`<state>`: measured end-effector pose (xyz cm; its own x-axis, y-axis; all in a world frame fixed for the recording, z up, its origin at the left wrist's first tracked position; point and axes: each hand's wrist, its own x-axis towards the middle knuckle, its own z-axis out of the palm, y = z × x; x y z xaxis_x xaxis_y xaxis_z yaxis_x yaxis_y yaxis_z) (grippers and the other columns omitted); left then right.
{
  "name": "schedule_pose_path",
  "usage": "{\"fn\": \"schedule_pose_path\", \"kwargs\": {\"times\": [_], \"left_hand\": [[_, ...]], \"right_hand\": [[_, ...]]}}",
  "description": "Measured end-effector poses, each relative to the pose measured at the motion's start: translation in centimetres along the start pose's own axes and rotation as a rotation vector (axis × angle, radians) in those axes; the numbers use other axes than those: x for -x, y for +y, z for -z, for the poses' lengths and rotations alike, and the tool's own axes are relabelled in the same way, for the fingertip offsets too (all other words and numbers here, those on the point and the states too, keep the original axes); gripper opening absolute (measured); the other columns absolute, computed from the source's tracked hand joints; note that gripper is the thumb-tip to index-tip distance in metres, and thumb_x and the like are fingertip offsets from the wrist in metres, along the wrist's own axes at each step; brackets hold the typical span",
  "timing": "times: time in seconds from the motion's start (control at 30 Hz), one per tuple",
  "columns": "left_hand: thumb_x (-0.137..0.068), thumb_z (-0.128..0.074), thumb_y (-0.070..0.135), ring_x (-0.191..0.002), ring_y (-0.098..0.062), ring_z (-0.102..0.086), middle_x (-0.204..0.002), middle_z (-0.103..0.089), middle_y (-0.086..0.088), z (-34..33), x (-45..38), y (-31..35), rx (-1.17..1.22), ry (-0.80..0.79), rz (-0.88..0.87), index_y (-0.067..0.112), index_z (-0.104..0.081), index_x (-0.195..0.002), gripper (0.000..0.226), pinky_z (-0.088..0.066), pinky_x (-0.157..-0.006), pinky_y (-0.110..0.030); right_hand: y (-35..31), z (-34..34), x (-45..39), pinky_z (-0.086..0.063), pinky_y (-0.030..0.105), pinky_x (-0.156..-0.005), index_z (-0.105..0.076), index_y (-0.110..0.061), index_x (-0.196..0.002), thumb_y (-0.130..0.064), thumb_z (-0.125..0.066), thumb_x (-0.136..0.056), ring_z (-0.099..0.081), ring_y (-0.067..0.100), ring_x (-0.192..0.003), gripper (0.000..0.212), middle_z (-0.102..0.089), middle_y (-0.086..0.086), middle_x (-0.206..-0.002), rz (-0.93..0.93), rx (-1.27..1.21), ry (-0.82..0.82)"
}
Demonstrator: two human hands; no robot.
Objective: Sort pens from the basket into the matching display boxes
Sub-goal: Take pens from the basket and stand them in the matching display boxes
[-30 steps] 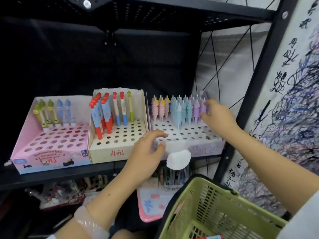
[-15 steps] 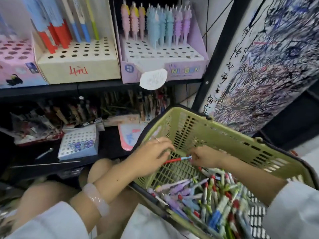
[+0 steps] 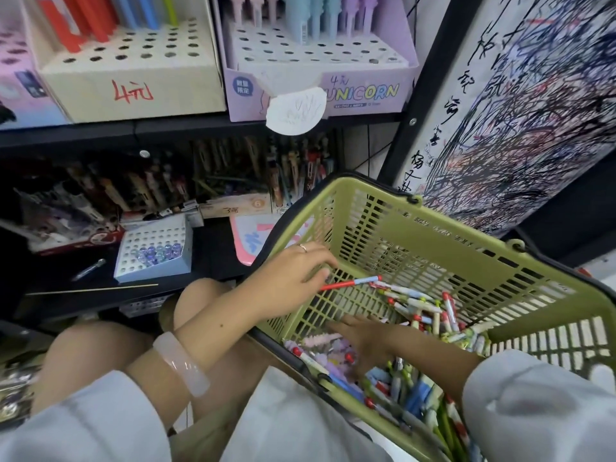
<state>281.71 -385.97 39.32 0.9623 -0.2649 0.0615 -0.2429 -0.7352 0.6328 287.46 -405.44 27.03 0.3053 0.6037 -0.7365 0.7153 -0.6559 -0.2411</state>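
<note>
Below shelf, left hand (image 3: 293, 271) pinches red pen (image 3: 350, 283); right hand (image 3: 363, 338) lies flat, fingers spread, in basket (image 3: 433, 241).

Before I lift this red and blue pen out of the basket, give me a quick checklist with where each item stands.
1. Pen held: ok. The left hand pinches the red end of the red and blue pen.
2. Pen free of the pile: ok. It lies over bare mesh of the green basket, apart from the loose pens.
3. Matching box has room: ok. The cream display box, which holds red and blue pens, shows many empty holes.
4. Right hand clear: not ok. The right hand lies flat in the basket on the pastel pens.
5. Path up to the shelf: cannot tell.
</note>
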Motion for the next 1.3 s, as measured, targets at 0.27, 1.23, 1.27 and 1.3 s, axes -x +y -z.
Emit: {"fn": "schedule_pose_path", "kwargs": {"times": [0.27,1.23,1.27,1.3], "left_hand": [[-0.097,-0.043,0.02,-0.119,-0.008,-0.045,-0.124,-0.055,0.004,0.2,0.1,0.1,0.037,-0.009,0.031,0.015,-0.059,-0.116,0.025,-0.03,-0.102,-0.021],[-0.096,-0.044,0.021,-0.118,-0.008,-0.045,-0.124,-0.054,0.006,0.3,0.3,-0.1,0.113,0.005,0.102,0.016,-0.06,-0.115,0.025,-0.033,-0.103,-0.027],[-0.097,-0.044,0.021,-0.118,-0.008,-0.046,-0.123,-0.054,0.006,0.3,0.2,-0.1,0.115,0.005,0.102,0.017,-0.06,-0.115,0.025,-0.033,-0.103,-0.026],[-0.096,-0.044,0.021,-0.117,-0.008,-0.046,-0.123,-0.055,0.007,0.3,0.2,-0.1,0.115,0.005,0.102,0.017,-0.06,-0.115,0.025,-0.032,-0.102,-0.025]], "right_hand": [[-1.5,0.5,-0.5,-0.037,0.039,-0.1,-0.027,-0.011,-0.143,-0.04,-0.07,-0.077,-0.035,0.03,-0.126,0.084,-0.035,0.013,-0.139,-0.026,0.155,-0.051],[-2.4,-1.3,-0.4,-0.036,0.045,-0.098,-0.026,-0.014,-0.137,-0.038,-0.071,-0.075,-0.047,0.032,-0.118,0.081,-0.043,0.017,-0.133,-0.106,0.275,0.145],[-2.3,-1.4,-0.4,-0.041,0.042,-0.092,-0.029,-0.014,-0.134,-0.036,-0.071,-0.074,-0.052,0.03,-0.108,0.076,-0.048,0.015,-0.127,-0.108,0.235,0.168],[-2.3,-1.3,-0.4,-0.045,0.039,-0.083,-0.031,-0.015,-0.131,-0.033,-0.072,-0.074,-0.055,0.028,-0.097,0.072,-0.053,0.013,-0.118,-0.117,0.179,0.193]]}}
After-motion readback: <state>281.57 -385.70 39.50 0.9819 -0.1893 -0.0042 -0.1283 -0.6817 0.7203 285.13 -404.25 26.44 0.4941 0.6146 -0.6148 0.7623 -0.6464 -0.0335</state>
